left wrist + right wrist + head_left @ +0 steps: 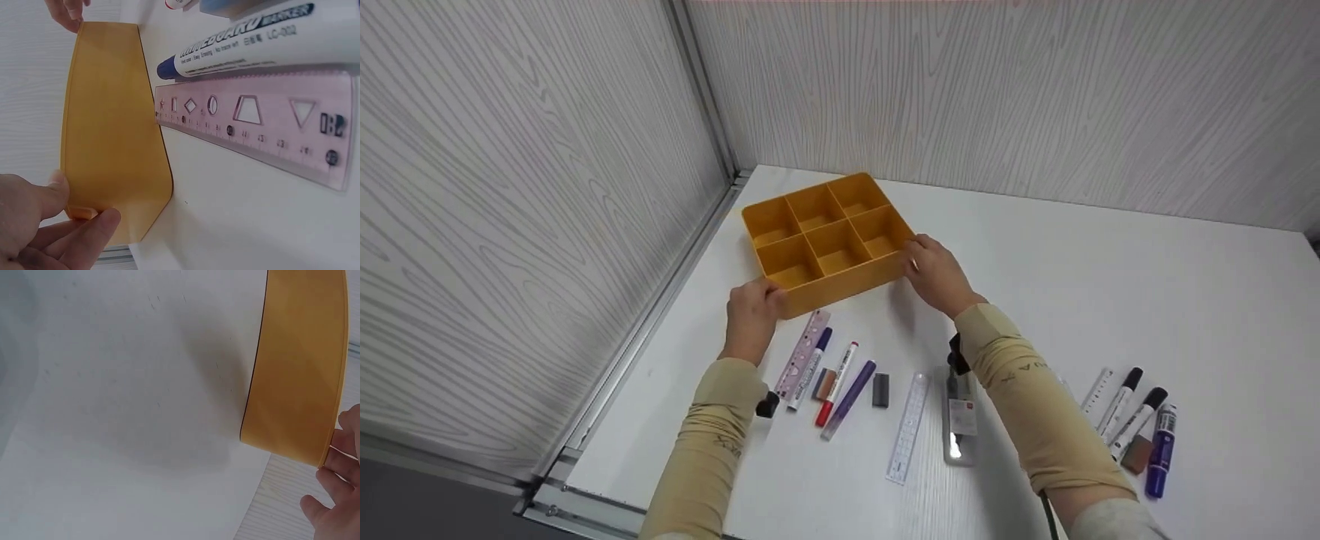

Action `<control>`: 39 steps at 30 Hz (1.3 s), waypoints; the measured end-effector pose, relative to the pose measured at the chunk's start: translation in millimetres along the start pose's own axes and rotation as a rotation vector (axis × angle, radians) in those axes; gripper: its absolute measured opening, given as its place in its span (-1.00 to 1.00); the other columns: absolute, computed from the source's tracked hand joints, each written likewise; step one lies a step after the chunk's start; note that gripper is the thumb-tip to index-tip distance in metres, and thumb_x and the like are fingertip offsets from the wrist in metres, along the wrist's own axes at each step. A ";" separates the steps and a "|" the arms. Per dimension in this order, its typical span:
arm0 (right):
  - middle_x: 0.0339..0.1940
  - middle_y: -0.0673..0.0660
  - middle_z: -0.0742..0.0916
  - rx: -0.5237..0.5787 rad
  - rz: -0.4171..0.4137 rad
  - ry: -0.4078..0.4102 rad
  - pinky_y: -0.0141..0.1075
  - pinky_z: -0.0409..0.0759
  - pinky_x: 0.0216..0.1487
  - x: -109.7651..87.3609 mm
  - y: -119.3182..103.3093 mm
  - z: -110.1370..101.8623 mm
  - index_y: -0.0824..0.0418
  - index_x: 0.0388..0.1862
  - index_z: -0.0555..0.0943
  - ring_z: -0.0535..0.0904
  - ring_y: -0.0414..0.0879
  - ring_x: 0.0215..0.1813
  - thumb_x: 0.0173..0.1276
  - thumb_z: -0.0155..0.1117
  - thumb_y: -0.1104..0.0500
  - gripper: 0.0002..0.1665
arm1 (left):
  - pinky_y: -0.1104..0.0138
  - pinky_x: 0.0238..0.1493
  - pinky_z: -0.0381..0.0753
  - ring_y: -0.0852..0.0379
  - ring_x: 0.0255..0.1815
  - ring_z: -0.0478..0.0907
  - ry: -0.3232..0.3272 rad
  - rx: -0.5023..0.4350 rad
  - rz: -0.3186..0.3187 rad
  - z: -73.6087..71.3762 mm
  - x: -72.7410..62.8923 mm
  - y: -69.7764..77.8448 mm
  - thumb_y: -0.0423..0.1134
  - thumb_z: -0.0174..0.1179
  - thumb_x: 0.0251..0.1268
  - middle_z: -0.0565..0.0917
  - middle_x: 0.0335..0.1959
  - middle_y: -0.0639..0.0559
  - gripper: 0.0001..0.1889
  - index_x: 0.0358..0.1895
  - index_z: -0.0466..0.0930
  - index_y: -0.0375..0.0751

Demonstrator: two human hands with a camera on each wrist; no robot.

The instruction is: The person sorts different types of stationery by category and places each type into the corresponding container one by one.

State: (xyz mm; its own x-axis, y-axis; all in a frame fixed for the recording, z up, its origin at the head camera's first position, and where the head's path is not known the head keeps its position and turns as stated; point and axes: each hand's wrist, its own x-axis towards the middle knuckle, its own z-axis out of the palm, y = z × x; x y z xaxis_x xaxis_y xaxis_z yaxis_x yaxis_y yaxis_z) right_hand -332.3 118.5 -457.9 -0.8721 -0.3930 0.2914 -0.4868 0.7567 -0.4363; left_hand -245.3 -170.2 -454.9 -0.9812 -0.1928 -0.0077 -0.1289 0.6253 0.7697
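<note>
"Gripping what, exactly?"

"The yellow six-compartment organizer (847, 291): the left hand (751, 319) is clamped on its near left corner, the right hand (939, 274) on its near right corner."

"Where is the organizer?"

"Over the far left of the white surface (1072, 300); I can't tell whether its base touches down."

"And just this side of it?"

"A pink stencil ruler (801, 354), with a blue-capped whiteboard marker (808, 373) right alongside. Further right lie a purple pen (849, 400) and a clear ruler (908, 429); beyond the right forearm (1035, 412), two black-capped markers (1116, 411) and a blue marker (1162, 450)."
</note>
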 end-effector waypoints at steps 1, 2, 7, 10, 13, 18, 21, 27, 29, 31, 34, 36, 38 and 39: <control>0.05 0.24 0.65 0.004 0.005 0.006 -0.09 0.55 0.28 -1.0 0.9 -1.7 0.32 0.02 0.61 0.58 0.11 0.13 0.49 0.11 0.26 -0.77 | 0.20 0.11 0.63 0.01 -0.08 0.55 -0.008 -0.002 -0.007 0.0 1.1 1.0 -0.15 0.10 0.49 0.65 -0.08 -0.06 -0.76 -0.01 0.61 -0.23; 0.04 0.24 0.66 0.008 0.007 0.010 -0.09 0.56 0.26 -1.8 2.3 -3.3 0.33 0.00 0.63 0.58 0.12 0.12 0.49 0.12 0.27 -0.78 | 0.20 0.13 0.62 0.01 -0.07 0.55 -0.013 -0.002 -0.015 0.5 2.4 1.7 -0.15 0.11 0.48 0.65 -0.08 -0.05 -0.76 0.00 0.61 -0.23; -0.03 0.24 0.70 0.054 0.048 0.008 -0.06 0.55 0.25 -6.4 9.6 -12.3 0.33 -0.05 0.69 0.56 0.11 0.11 0.45 0.20 0.27 -0.79 | 0.24 0.15 0.62 0.03 -0.05 0.55 -0.035 -0.021 -0.050 5.6 9.3 4.6 -0.14 0.12 0.46 0.66 -0.08 -0.01 -0.74 0.03 0.64 -0.20; -0.07 0.24 0.71 0.078 0.059 0.011 -0.06 0.54 0.24 -9.0 14.4 -16.3 0.34 -0.08 0.71 0.54 0.11 0.08 0.43 0.24 0.27 -0.80 | 0.25 0.10 0.64 0.02 -0.07 0.56 -0.044 -0.028 -0.048 8.9 13.4 5.9 -0.16 0.12 0.46 0.66 -0.11 -0.03 -0.76 0.00 0.65 -0.20; -0.10 0.25 0.72 0.087 0.058 0.008 -0.05 0.54 0.21 -12.0 19.1 -19.8 0.34 -0.10 0.73 0.52 0.11 0.05 0.40 0.27 0.29 -0.81 | 0.23 0.08 0.64 0.01 -0.08 0.56 -0.041 -0.034 -0.032 12.0 17.3 7.4 -0.20 0.14 0.46 0.68 -0.12 -0.05 -0.79 -0.03 0.67 -0.22; -0.14 0.25 0.72 0.074 0.078 0.003 -0.03 0.55 0.18 -19.4 24.4 -26.3 0.34 -0.11 0.75 0.53 0.13 0.04 0.37 0.31 0.28 -0.81 | 0.19 0.16 0.61 0.02 0.02 0.56 -0.057 -0.060 -0.010 17.1 22.1 11.1 -0.21 0.14 0.46 0.68 -0.01 -0.06 -0.79 -0.04 0.68 -0.23; -0.18 0.25 0.74 0.071 0.099 0.009 -0.03 0.55 0.16 -23.2 25.9 -29.5 0.34 -0.13 0.76 0.54 0.15 0.02 0.36 0.33 0.27 -0.81 | 0.19 0.15 0.61 0.02 0.04 0.56 -0.069 -0.078 -0.002 18.7 24.0 13.7 -0.22 0.15 0.46 0.67 0.02 -0.06 -0.80 -0.04 0.68 -0.22; -0.27 0.23 0.74 0.046 0.151 0.007 -0.07 0.55 0.07 -31.9 28.8 -34.9 0.35 -0.20 0.76 0.49 0.08 -0.05 0.36 0.34 0.24 -0.82 | 0.22 0.10 0.65 -0.04 0.02 0.61 -0.109 -0.127 -0.031 23.6 24.6 19.9 -0.23 0.15 0.45 0.63 0.10 -0.07 -0.79 0.01 0.67 -0.20; -0.29 0.23 0.73 0.045 0.172 0.007 -0.08 0.54 0.04 -34.6 30.2 -37.4 0.35 -0.23 0.75 0.47 0.07 -0.05 0.36 0.34 0.24 -0.83 | 0.22 0.10 0.65 -0.06 0.03 0.62 -0.131 -0.141 -0.042 25.8 24.7 22.7 -0.22 0.15 0.46 0.63 0.13 -0.08 -0.77 0.04 0.66 -0.20; -0.31 0.23 0.73 0.048 0.181 0.009 -0.08 0.53 0.03 -37.3 31.6 -40.2 0.36 -0.26 0.75 0.45 0.07 -0.06 0.35 0.34 0.25 -0.84 | 0.23 0.12 0.64 -0.06 0.03 0.62 -0.149 -0.153 -0.055 28.0 24.9 26.1 -0.21 0.15 0.46 0.62 0.13 -0.08 -0.77 0.04 0.66 -0.19; -0.31 0.24 0.72 0.043 0.177 0.022 -0.08 0.51 0.02 -41.0 33.8 -43.8 0.37 -0.29 0.73 0.45 0.08 -0.08 0.33 0.36 0.28 -0.86 | 0.23 0.12 0.64 -0.04 0.00 0.62 -0.164 -0.172 -0.075 31.2 25.4 30.8 -0.19 0.14 0.48 0.63 0.08 -0.08 -0.78 0.03 0.65 -0.19; -0.24 0.28 0.68 0.046 0.172 0.026 -0.07 0.50 0.03 -44.7 34.9 -45.6 0.41 -0.30 0.72 0.45 0.11 -0.07 0.30 0.37 0.31 -0.87 | 0.24 0.10 0.64 -0.02 -0.04 0.61 -0.166 -0.172 -0.078 34.0 24.9 33.6 -0.17 0.14 0.47 0.64 0.03 -0.08 -0.79 -0.01 0.64 -0.18; -0.14 0.33 0.62 0.046 0.172 0.029 -0.03 0.48 0.07 -48.9 35.6 -46.9 0.44 -0.31 0.71 0.44 0.16 -0.03 0.28 0.37 0.34 -0.88 | 0.25 0.08 0.65 0.00 -0.08 0.62 -0.158 -0.157 -0.058 37.4 24.1 35.4 -0.15 0.15 0.47 0.66 0.00 -0.08 -0.79 -0.04 0.64 -0.19; -0.08 0.36 0.60 0.048 0.173 0.029 0.00 0.47 0.09 -50.8 35.9 -47.3 0.46 -0.31 0.71 0.43 0.20 0.01 0.27 0.37 0.35 -0.88 | 0.25 0.07 0.65 0.01 -0.10 0.61 -0.155 -0.150 -0.050 38.9 23.4 36.0 -0.14 0.16 0.46 0.66 -0.01 -0.07 -0.79 -0.05 0.64 -0.19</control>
State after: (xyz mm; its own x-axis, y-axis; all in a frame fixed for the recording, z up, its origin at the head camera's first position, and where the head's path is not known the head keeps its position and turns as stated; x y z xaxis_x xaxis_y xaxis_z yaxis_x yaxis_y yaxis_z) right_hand -303.1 190.3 -448.1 -0.9417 -0.2431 0.2326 -0.3318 0.7856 -0.5223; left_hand -278.4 -122.7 -452.2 -0.9860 -0.0947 -0.1374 -0.1664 0.4963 0.8521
